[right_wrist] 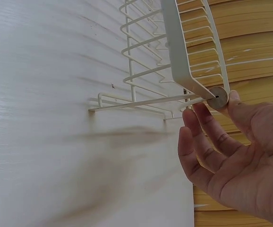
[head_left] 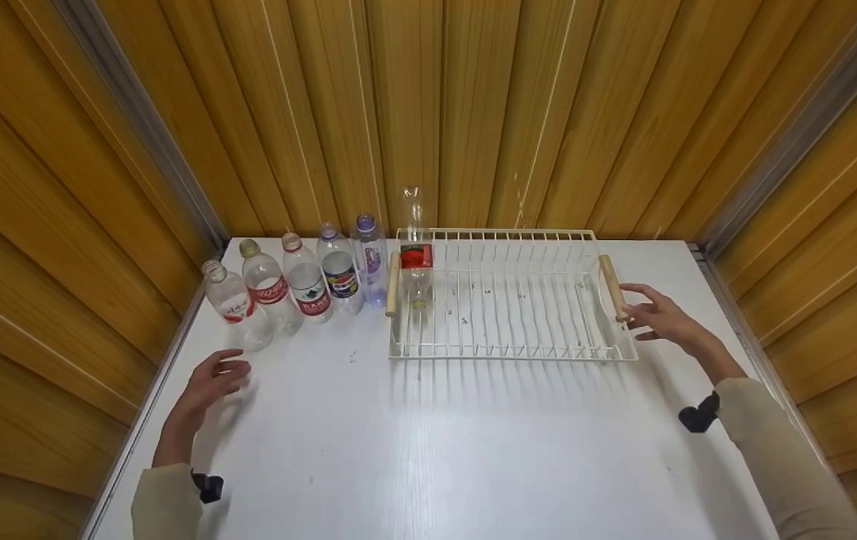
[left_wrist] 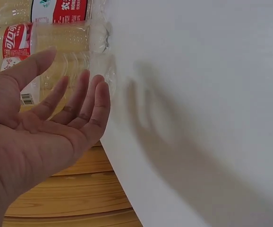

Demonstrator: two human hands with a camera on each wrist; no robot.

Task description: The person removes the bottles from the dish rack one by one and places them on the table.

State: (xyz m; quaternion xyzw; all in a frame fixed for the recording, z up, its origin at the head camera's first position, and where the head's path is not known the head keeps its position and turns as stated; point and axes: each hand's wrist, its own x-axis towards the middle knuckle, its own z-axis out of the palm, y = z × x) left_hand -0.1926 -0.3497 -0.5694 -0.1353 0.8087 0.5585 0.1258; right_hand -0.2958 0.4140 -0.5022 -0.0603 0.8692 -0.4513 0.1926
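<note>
My left hand (head_left: pixel 215 382) hovers over the table in front of a row of empty plastic bottles, fingers loosely bent and holding nothing. Closest to it is a clear bottle with a white and red label (head_left: pixel 237 307), beside a red-labelled Coca-Cola bottle (head_left: pixel 271 289). My right hand (head_left: pixel 661 319) is at the right wooden handle (head_left: pixel 612 287) of a white wire rack (head_left: pixel 515 358). In the right wrist view, the thumb is right at the end of the handle, with the relaxed fingers below it. A red-labelled clear bottle (head_left: pixel 417 256) stands upside down at the rack's left end.
Further along the row stand a green-and-red-labelled bottle (head_left: pixel 308 281), a Pepsi bottle (head_left: pixel 340 274) and a purple-tinted bottle (head_left: pixel 371 259). A left wooden handle (head_left: pixel 393 285) is on the rack. Wood-patterned walls (head_left: pixel 473 112) enclose the white table (head_left: pixel 436 450) at the back and sides.
</note>
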